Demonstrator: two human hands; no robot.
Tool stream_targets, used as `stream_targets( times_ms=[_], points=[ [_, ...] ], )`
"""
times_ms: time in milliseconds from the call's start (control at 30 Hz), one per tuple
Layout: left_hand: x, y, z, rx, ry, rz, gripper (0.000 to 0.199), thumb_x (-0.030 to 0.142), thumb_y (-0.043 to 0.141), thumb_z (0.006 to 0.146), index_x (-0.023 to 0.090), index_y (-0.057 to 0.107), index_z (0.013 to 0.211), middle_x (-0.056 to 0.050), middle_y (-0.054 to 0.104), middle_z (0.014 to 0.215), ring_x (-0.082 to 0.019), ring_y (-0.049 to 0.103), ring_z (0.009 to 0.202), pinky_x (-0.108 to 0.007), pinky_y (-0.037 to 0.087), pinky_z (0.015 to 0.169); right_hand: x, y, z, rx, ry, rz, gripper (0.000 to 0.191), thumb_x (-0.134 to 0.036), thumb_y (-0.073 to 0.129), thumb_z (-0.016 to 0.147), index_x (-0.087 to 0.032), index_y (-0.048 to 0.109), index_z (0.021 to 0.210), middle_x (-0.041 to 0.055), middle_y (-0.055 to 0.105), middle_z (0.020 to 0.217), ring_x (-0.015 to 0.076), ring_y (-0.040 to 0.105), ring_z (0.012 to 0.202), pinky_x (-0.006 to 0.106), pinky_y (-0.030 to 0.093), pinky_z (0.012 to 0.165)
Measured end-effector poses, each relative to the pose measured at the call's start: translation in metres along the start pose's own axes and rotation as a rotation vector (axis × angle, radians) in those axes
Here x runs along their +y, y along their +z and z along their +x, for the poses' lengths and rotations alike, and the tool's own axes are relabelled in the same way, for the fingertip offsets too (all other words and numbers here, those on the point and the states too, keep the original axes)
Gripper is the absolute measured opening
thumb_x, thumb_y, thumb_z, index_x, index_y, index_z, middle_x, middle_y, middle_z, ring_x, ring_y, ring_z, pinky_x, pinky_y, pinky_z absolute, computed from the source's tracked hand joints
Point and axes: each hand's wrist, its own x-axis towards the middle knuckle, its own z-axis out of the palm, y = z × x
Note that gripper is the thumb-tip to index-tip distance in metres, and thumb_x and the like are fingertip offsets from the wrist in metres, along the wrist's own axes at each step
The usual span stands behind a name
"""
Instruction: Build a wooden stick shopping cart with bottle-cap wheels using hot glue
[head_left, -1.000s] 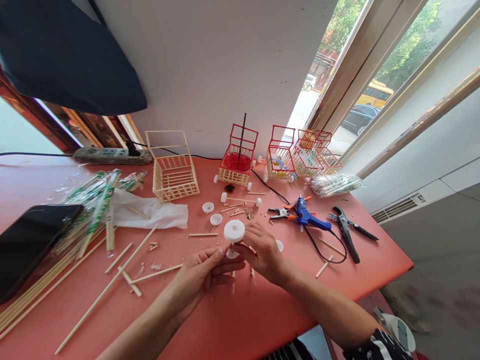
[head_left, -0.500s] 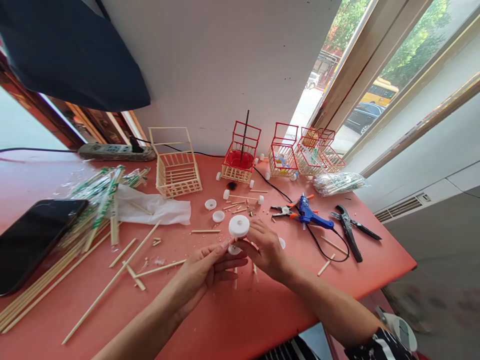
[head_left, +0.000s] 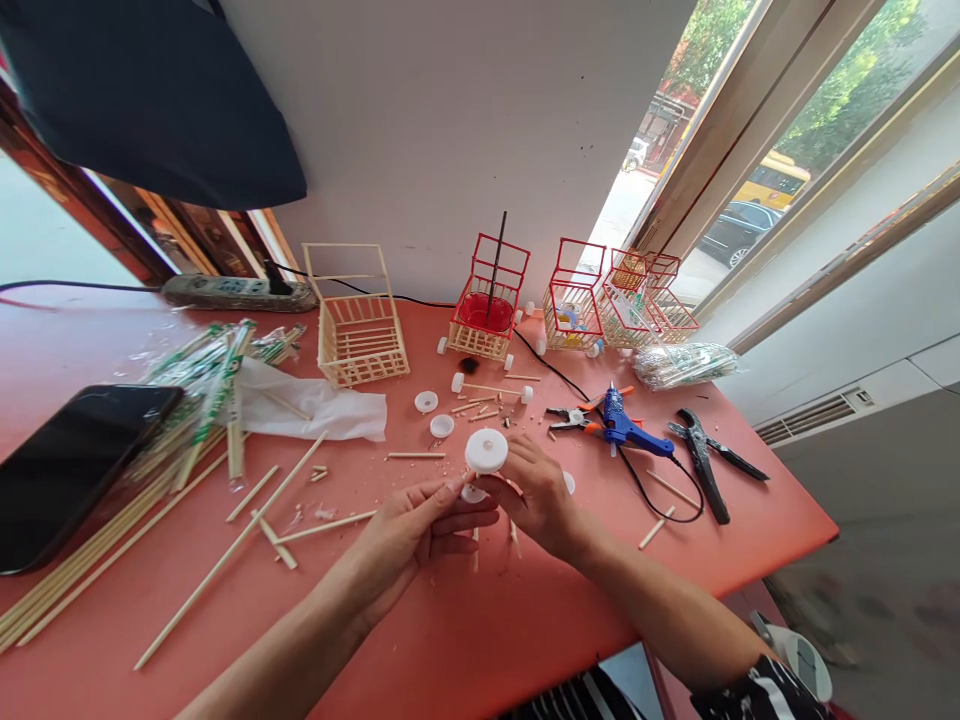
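A round white wheel is held up over the red table, facing the camera. Just under it shows a second white cap, near the fingertips of both hands. My left hand pinches the wheel piece from the left, its lower fingers stretched beneath. From the right, my right hand closes its thumb and fingers on the same piece. Whatever joins the two white parts is mostly hidden by my fingers. Beyond the hands lie two loose white caps and a stick with a white wheel at each end.
Stick baskets stand along the back, some with red frames. A blue glue gun, pliers and black cutters lie right. Left are a phone, wooden sticks and wrapped bundles.
The whole view has shifted slightly, so the table items appear a little further right and up. Both hands keep the same hold on the white wheel piece.
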Motion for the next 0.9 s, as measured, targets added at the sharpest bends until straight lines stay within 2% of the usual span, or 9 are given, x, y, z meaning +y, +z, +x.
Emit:
stream_targets(
  times_ms=[600, 900],
  points=[
    [-0.0031, -0.0029, 0.0016, -0.001, -0.004, -0.043, 0.054, 0.051, 0.097, 0.054, 0.014, 0.081, 0.090, -0.015, 0.081, 0.098, -0.028, 0.078, 0.093, -0.024, 0.061, 0.066, 0.0013, 0.0013, 0.0001, -0.002, 0.026, 0.015, 0.019, -0.028, 0.059, 0.103, -0.021, 0.065, 0.087, 0.0024, 0.066, 0.078, 0.0168, 0.058, 0.077, 0.029, 0.048, 0.076],
    [-0.0033, -0.0042, 0.0021, -0.016, 0.006, -0.057, 0.047, 0.048, 0.094, 0.063, 0.013, 0.080, 0.092, -0.016, 0.081, 0.098, -0.029, 0.078, 0.095, -0.026, 0.062, 0.067, 0.0030, 0.0010, -0.0020, -0.023, 0.054, 0.002, 0.018, -0.029, 0.060, 0.102, -0.020, 0.067, 0.088, 0.0034, 0.066, 0.079, 0.0180, 0.058, 0.079, 0.030, 0.048, 0.077]
  ],
)
